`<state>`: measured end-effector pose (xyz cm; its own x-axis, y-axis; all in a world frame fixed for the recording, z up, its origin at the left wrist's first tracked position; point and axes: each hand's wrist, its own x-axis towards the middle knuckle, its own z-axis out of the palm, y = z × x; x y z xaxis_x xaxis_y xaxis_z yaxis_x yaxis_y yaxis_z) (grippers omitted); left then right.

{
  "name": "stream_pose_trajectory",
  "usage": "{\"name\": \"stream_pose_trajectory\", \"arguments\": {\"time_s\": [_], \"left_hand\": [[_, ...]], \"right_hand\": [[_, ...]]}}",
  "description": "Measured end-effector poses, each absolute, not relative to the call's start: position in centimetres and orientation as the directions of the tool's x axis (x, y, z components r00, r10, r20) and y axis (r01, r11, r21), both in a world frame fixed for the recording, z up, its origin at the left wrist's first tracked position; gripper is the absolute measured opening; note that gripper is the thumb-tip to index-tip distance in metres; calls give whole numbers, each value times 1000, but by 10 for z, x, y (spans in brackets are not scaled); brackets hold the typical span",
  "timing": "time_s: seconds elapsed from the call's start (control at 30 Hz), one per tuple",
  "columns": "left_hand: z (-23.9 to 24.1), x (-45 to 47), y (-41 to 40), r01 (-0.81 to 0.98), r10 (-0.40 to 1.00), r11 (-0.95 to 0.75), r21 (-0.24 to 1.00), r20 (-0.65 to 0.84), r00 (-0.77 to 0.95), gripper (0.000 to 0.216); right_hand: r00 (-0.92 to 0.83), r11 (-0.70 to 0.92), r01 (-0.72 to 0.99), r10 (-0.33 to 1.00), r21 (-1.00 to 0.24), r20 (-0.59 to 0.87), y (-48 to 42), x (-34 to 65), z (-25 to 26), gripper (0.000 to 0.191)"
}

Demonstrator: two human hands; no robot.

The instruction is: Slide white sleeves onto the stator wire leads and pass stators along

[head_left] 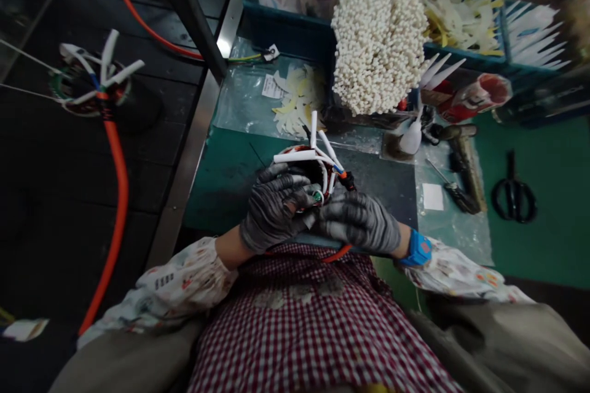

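Observation:
A motor stator (328, 179) with copper windings stands in front of me at the near edge of the bench. White insulating sleeves (299, 158) stick out from its top, and a black-and-orange cable end (346, 180) leaves its right side. My left hand (275, 212), in a grey striped glove, is closed around the near left rim, thumb beside a small green spot on the winding. Gloved as well, my right hand (362, 220) has its fingers curled against the near right rim. Both hands hide the stator's lower part.
White sleeves fill a bundle (380, 43) behind the stator. Yellowish insulation pieces (299, 95) lie on plastic. At right are a hammer (466, 166), screwdriver (454, 190), scissors (513, 196), white bottle (411, 135) and red can (482, 97). Another stator (125, 93) with orange cable stands left.

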<state>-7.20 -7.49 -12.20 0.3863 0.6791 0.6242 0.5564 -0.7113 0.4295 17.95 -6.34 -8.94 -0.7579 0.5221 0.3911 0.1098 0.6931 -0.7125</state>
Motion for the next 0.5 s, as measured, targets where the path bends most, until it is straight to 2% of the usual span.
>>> {"name": "stream_pose_trajectory", "arguments": {"time_s": [0.07,0.13,0.2,0.3,0.4,0.5], "left_hand": [[-121,-70,-75,555,682,-709,434,622,384,17],[-120,-69,-73,555,674,-716,423,628,391,20],[-120,-69,-69,563,652,-729,391,648,394,19],[-120,-76,-65,548,609,-767,332,644,462,13],[-113,-92,-65,538,550,-809,237,627,551,20],[-95,-111,-66,581,511,-810,71,571,642,20]], "right_hand": [[-791,662,115,512,-740,335,-63,167,-75,23],[-716,561,287,664,-777,214,-55,148,-65,19],[-566,494,479,806,-726,174,-38,130,-64,16],[-476,521,541,837,-660,270,-14,120,-71,17],[-332,520,538,854,-663,401,-12,133,-81,18],[-199,451,559,887,-695,416,-26,149,-93,40]]}}
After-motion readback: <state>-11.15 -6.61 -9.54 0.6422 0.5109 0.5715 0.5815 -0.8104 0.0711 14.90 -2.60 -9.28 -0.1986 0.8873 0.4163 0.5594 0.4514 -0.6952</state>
